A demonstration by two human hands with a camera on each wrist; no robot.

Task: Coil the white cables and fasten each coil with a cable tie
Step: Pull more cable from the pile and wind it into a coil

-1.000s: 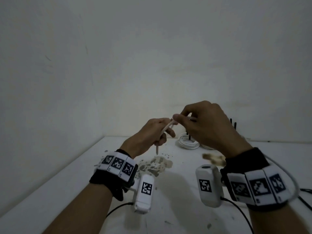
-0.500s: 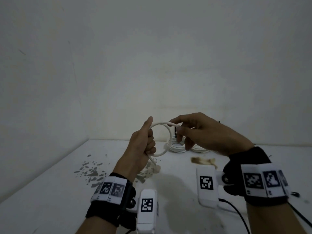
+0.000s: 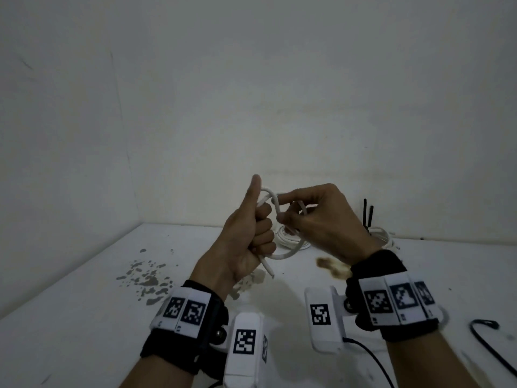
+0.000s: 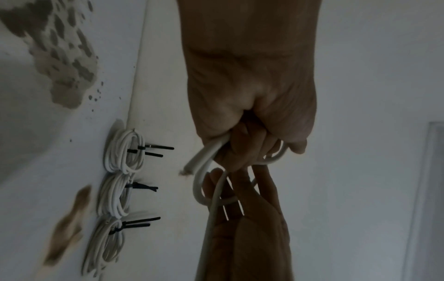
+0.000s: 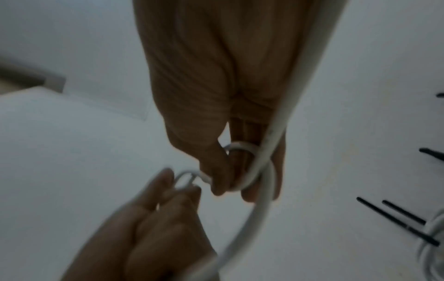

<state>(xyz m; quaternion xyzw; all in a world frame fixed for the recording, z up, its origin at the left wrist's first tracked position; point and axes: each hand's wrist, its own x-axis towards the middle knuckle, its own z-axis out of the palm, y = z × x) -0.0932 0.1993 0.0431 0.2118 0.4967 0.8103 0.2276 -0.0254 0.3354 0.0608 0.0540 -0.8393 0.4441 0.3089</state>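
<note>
Looping white cable (image 3: 282, 254) | both hands gripping | cut end free

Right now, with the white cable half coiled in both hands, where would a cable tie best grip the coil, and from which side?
Probably at the bundle just below the left hand, where the white cable strands run together beside the loose end. Come from the person's right, since the left hand's fingers already clamp the loops and the right hand is guiding a loop on that side.
</note>
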